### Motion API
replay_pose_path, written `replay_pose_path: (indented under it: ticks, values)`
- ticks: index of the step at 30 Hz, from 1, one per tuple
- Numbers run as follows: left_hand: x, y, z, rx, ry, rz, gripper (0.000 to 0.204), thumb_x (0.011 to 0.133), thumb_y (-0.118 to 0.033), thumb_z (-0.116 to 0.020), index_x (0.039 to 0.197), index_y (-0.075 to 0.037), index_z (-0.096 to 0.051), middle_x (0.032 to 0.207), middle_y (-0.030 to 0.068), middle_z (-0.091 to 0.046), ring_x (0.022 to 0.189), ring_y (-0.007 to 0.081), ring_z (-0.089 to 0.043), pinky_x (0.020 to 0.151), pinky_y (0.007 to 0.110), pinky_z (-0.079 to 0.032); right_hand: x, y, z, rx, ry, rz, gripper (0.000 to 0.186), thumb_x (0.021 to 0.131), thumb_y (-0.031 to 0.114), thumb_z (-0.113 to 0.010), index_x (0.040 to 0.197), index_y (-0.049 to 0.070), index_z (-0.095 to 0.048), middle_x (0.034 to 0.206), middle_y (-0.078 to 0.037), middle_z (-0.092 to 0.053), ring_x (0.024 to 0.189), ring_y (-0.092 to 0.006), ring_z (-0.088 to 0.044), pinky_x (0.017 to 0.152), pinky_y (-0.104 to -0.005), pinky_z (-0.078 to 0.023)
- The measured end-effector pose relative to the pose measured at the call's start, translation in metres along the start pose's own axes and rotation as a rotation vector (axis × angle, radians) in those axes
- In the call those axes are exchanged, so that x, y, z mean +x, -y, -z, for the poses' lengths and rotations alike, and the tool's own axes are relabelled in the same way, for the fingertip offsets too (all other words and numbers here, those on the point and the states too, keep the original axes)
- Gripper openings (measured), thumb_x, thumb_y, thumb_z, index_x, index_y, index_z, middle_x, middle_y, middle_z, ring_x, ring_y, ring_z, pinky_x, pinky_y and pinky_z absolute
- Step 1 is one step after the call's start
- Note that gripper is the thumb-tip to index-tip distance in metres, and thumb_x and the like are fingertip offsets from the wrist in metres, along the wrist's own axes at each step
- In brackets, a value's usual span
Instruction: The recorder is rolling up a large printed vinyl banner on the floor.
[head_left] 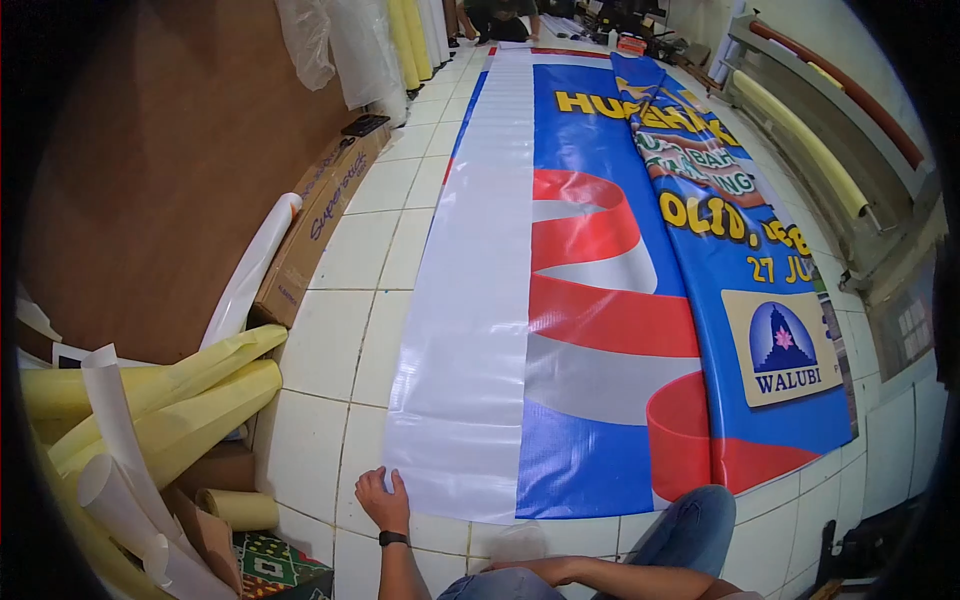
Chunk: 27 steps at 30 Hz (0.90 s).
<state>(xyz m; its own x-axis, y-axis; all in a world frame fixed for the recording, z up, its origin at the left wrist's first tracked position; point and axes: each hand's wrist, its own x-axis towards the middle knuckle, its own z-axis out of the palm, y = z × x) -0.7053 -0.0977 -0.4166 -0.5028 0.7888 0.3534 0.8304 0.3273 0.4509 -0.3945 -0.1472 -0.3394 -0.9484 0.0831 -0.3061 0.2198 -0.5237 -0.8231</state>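
Kneeling at the near end of a long printed banner (600, 300), we are looking down its length across a white tiled floor (345, 330). We are resting our left hand (382, 498) flat on the tiles at the banner's near left corner, fingers (398, 486) lying together and just touching the white edge, pinching nothing. A dark band is sitting on that wrist. Our right forearm is crossing low in front of us, along the bottom of the view; the right hand itself is tucked behind the arm and knee, so we cannot tell how its fingers are set. Our right knee (690, 525), in blue jeans, is pressing close to the banner's near edge, by its red part.

The banner is lying flat on the floor, white strip down its left side, then blue with red and grey curving bands. A second blue banner (745, 240) with yellow lettering and a cream panel is lying on top along the right side.

To our left, yellow rolls (190, 390) are lying near a brown wall, with a long cardboard box (320, 215) further along it. Another person is crouching at the banner's far end.
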Motion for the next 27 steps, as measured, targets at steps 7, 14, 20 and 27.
replay_pose_path:
  ticks: [7, 14, 20, 27]
  values:
    - [0.001, -0.006, -0.001, 0.004, -0.003, -0.007, 0.023, 0.085, -0.018, -0.073, 0.101, -0.003, -0.068, 0.103, 0.0112, -0.063, 0.102, 0.0315, -0.056, 0.093, 0.044, -0.042, 0.007, -0.032, 0.007, 0.089, 0.06, -0.119, 0.064, 0.102, 0.029, -0.057, 0.154, 0.003, -0.032, 0.142, -0.011, -0.051, 0.127, -0.019, -0.047, 0.101, -0.0322, -0.045]
    - [0.0, -0.002, -0.001, 0.021, -0.004, 0.0, 0.022, 0.085, -0.017, -0.073, 0.101, -0.002, -0.068, 0.103, 0.0111, -0.064, 0.102, 0.0313, -0.057, 0.094, 0.043, -0.043, 0.001, -0.008, 0.005, -0.021, 0.074, -0.14, 0.065, 0.102, 0.031, -0.057, 0.156, 0.005, -0.03, 0.144, -0.011, -0.05, 0.126, -0.0193, -0.047, 0.095, -0.0312, -0.048]
    - [-0.001, 0.0, -0.001, -0.003, -0.013, 0.009, 0.024, 0.084, -0.017, -0.074, 0.103, -0.002, -0.068, 0.104, 0.0121, -0.064, 0.103, 0.0321, -0.057, 0.095, 0.044, -0.043, -0.002, -0.008, 0.003, -0.035, 0.073, -0.095, 0.062, 0.104, 0.029, -0.053, 0.156, 0.005, -0.03, 0.143, -0.012, -0.051, 0.126, -0.0204, -0.048, 0.094, -0.0317, -0.049]
    - [-0.001, 0.0, -0.003, -0.013, -0.023, -0.005, 0.03, 0.084, -0.017, -0.073, 0.109, -0.001, -0.068, 0.108, 0.0149, -0.062, 0.107, 0.0337, -0.056, 0.096, 0.045, -0.043, 0.021, -0.066, 0.014, -0.193, 0.092, 0.016, 0.055, 0.103, 0.023, -0.049, 0.15, -0.002, -0.035, 0.14, -0.017, -0.052, 0.127, -0.0251, -0.049, 0.098, -0.0365, -0.049]
